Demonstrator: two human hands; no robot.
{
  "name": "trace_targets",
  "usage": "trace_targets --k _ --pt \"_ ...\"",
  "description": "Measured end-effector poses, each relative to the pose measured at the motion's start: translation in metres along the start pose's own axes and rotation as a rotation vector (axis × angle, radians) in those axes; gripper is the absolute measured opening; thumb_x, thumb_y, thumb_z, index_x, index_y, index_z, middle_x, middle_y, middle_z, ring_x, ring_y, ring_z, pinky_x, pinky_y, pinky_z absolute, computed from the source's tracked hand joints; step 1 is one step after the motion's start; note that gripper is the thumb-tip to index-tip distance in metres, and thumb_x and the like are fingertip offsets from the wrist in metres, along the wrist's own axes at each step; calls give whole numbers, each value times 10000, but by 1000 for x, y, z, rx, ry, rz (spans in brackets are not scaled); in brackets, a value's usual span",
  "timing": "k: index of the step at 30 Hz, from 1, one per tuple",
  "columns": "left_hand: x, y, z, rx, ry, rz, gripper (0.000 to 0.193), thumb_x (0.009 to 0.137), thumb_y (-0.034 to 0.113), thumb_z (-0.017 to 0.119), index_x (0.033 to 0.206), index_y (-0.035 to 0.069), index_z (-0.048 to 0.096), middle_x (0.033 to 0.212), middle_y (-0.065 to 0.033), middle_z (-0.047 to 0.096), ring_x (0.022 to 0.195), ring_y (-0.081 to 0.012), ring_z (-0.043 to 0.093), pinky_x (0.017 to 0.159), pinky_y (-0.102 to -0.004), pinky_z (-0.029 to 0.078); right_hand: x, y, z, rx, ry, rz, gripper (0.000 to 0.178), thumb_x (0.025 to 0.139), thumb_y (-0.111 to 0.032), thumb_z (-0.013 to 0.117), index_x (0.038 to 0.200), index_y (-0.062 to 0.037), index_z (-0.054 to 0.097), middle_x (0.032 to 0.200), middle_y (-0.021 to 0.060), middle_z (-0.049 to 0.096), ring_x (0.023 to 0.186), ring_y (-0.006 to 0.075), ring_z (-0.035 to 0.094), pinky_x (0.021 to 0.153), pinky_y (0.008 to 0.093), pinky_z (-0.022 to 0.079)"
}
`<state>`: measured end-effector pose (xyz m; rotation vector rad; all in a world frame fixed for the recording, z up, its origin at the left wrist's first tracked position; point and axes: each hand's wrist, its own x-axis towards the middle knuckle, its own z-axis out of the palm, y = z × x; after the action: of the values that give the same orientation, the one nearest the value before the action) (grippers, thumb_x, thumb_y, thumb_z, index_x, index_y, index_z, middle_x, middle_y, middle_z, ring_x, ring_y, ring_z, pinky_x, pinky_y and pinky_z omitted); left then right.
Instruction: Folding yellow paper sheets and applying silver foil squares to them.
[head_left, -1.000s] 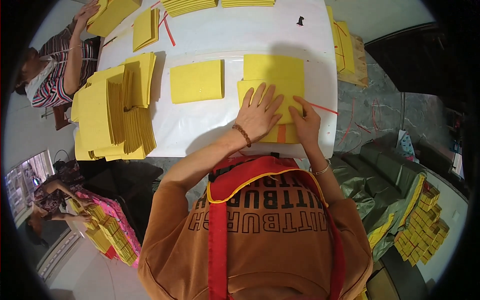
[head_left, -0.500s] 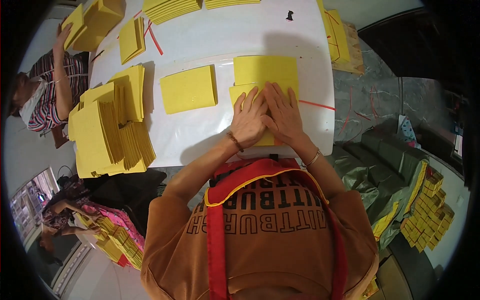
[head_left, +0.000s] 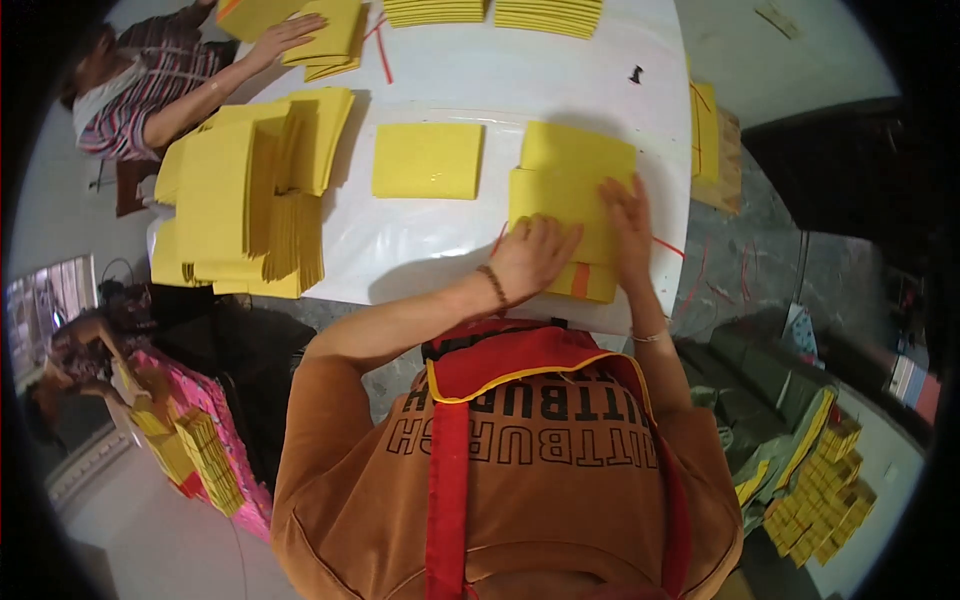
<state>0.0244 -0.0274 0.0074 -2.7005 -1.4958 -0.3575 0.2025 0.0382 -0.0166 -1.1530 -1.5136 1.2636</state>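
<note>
A stack of folded yellow paper sheets (head_left: 565,195) lies at the right of the white table, close to my body. Across its lower left side, my left hand (head_left: 537,258) has its fingers curled on the stack; the thumb is hidden. My right hand (head_left: 627,225) lies along the right edge with fingers apart. The lower end of the stack carries an orange-red mark (head_left: 580,281). Thin red strap (head_left: 668,248) sticks out past the right side, and a short red piece shows at the left.
Left of my hands lies another yellow stack (head_left: 427,160). Large piles of yellow folded sheets (head_left: 215,190) stand at the table's left. A co-worker's hand (head_left: 287,38) rests on yellow sheets at the far left. A small black object (head_left: 636,75) lies toward the back right.
My hands have moved apart: the right one has slid to the stack's right edge, and the left fingers have curled. The co-worker's hand has moved onto the small stack nearby.
</note>
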Motion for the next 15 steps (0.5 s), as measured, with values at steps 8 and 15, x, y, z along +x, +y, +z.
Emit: trace_targets --k 8,15 --pt "21 -37 -13 -168 62 22 443 732 118 560 1174 87 545 836 -65 527 740 -233 510 605 -332 415 -10 -16 -46 490 282 202 476 947 -207 472 1371 -67 307 1260 131 476 1114 242 520 918 379 423" --pt "-50 -132 -32 222 420 -183 603 605 114 630 1200 174 554 1116 -21 557 971 -217 503 779 -385 361 -44 0 -45 404 441 314 330 941 -184 476 1246 -56 463 1078 57 578 982 159 566 793 288 434"
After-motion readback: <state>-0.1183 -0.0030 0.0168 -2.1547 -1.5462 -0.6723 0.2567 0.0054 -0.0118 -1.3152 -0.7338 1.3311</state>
